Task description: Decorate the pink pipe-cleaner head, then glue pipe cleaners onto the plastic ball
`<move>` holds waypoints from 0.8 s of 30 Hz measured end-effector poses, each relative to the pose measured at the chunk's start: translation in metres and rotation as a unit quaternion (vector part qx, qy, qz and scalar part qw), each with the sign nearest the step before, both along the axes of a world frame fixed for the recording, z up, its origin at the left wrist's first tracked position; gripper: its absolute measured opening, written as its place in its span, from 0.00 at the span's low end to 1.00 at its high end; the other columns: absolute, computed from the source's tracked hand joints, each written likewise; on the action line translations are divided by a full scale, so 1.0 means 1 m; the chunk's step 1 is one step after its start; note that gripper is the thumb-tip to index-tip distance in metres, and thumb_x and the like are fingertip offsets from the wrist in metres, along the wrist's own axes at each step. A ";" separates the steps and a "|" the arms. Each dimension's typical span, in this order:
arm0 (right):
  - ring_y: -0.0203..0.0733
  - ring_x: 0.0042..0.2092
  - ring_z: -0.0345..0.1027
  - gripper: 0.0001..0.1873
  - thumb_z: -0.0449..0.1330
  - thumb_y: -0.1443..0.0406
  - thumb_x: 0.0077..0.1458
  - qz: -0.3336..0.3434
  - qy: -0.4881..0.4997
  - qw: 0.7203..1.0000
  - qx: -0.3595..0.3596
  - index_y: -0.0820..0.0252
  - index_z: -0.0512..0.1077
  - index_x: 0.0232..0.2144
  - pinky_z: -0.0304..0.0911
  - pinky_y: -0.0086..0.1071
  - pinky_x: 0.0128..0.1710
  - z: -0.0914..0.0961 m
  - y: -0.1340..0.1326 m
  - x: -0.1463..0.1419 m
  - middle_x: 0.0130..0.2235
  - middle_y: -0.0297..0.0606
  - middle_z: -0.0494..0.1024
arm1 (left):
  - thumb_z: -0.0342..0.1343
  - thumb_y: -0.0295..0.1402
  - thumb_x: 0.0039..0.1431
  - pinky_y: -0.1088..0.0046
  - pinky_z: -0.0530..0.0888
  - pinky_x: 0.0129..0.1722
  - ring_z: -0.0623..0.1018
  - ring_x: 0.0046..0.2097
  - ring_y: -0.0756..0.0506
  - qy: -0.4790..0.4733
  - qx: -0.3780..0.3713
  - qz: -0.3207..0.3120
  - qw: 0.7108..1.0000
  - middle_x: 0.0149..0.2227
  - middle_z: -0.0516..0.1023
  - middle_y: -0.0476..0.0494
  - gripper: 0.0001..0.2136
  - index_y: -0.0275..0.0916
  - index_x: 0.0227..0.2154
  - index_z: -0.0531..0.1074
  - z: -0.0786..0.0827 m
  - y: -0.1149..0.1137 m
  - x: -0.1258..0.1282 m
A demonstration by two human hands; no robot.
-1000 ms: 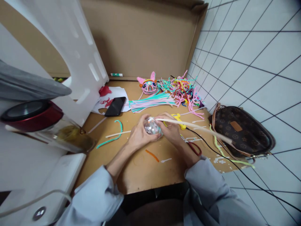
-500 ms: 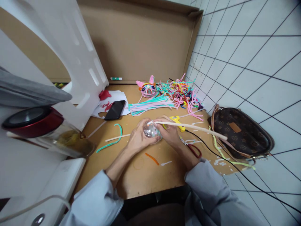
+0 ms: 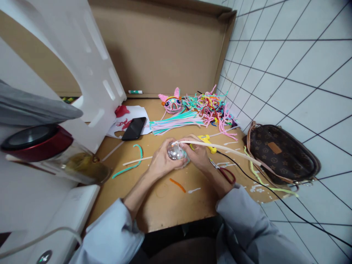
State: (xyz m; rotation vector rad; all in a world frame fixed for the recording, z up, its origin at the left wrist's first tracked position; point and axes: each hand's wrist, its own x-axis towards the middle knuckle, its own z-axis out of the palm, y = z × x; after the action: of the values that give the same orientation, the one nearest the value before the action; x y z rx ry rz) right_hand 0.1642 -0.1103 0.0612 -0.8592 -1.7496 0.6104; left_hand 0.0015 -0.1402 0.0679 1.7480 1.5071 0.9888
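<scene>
My left hand [image 3: 161, 161] and my right hand [image 3: 198, 156] are closed together round a small shiny silvery ball [image 3: 176, 152] just above the cardboard work surface [image 3: 165, 205]. A long white pipe cleaner [image 3: 225, 148] starts at the top of the ball, where my right fingers pinch it, and trails off to the right. A yellow glue gun [image 3: 208, 142] lies right behind my right hand. Red-handled scissors [image 3: 227, 174] rest beside my right wrist.
A pile of coloured pipe cleaners [image 3: 203, 110] and a pink pipe-cleaner head [image 3: 172, 103] lie at the back. A black phone [image 3: 134, 128] sits on paper at the left, near a teal pipe cleaner [image 3: 132, 163]. A brown handbag [image 3: 280, 154] lies on the right. White furniture [image 3: 90, 69] stands left.
The view has shifted slightly. The white pipe cleaner's far end has sunk a little and bends more near the ball. Both hands stay closed on the ball.
</scene>
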 end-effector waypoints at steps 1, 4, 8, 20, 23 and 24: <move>0.41 0.44 0.74 0.08 0.58 0.61 0.61 -0.001 0.001 1.000 -0.004 0.52 0.78 0.37 0.68 0.37 0.49 -0.001 0.001 0.000 0.39 0.36 0.80 | 0.65 0.44 0.41 0.63 0.75 0.47 0.79 0.43 0.42 -0.001 -0.005 0.003 1.000 0.43 0.78 0.46 0.33 0.42 0.52 0.64 0.001 0.000 0.000; 0.42 0.45 0.74 0.09 0.59 0.60 0.60 -0.007 -0.004 1.000 -0.011 0.53 0.78 0.37 0.69 0.36 0.49 -0.002 0.001 0.000 0.39 0.35 0.80 | 0.66 0.45 0.39 0.61 0.75 0.49 0.79 0.45 0.41 -0.014 -0.015 0.008 1.000 0.47 0.77 0.44 0.36 0.42 0.52 0.62 0.002 0.000 0.001; 0.42 0.44 0.74 0.09 0.58 0.60 0.61 -0.010 -0.006 1.000 -0.012 0.52 0.79 0.36 0.68 0.37 0.49 -0.001 0.001 0.000 0.38 0.35 0.80 | 0.66 0.44 0.38 0.59 0.73 0.55 0.78 0.52 0.39 -0.036 -0.010 0.002 0.999 0.54 0.74 0.39 0.40 0.42 0.56 0.58 0.001 0.002 0.002; 0.42 0.44 0.74 0.08 0.59 0.61 0.59 -0.010 0.006 1.000 -0.023 0.53 0.79 0.36 0.70 0.37 0.48 0.002 0.000 -0.001 0.39 0.37 0.80 | 0.65 0.45 0.42 0.61 0.75 0.48 0.79 0.45 0.41 -0.009 -0.009 -0.011 1.000 0.46 0.77 0.44 0.35 0.42 0.54 0.62 0.001 0.001 0.000; 0.43 0.45 0.74 0.08 0.59 0.61 0.60 -0.010 0.000 1.000 -0.024 0.53 0.79 0.36 0.70 0.38 0.49 0.000 0.001 0.000 0.39 0.38 0.80 | 0.66 0.44 0.42 0.60 0.74 0.51 0.79 0.48 0.39 -0.013 -0.004 -0.023 1.000 0.49 0.77 0.42 0.37 0.43 0.57 0.61 0.002 0.001 -0.001; 0.43 0.45 0.74 0.08 0.59 0.61 0.60 -0.012 -0.003 1.000 -0.022 0.52 0.78 0.36 0.70 0.38 0.50 -0.001 0.001 0.000 0.39 0.38 0.80 | 0.66 0.44 0.43 0.60 0.74 0.52 0.79 0.49 0.39 -0.013 0.002 -0.027 1.000 0.50 0.77 0.42 0.37 0.43 0.58 0.61 0.002 0.001 -0.001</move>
State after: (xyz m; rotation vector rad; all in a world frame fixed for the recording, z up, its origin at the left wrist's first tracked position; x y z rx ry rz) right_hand 0.1642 -0.1097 0.0605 -0.9128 -1.7354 0.6338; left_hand 0.0005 -0.1395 0.0701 1.7611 1.4356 0.9843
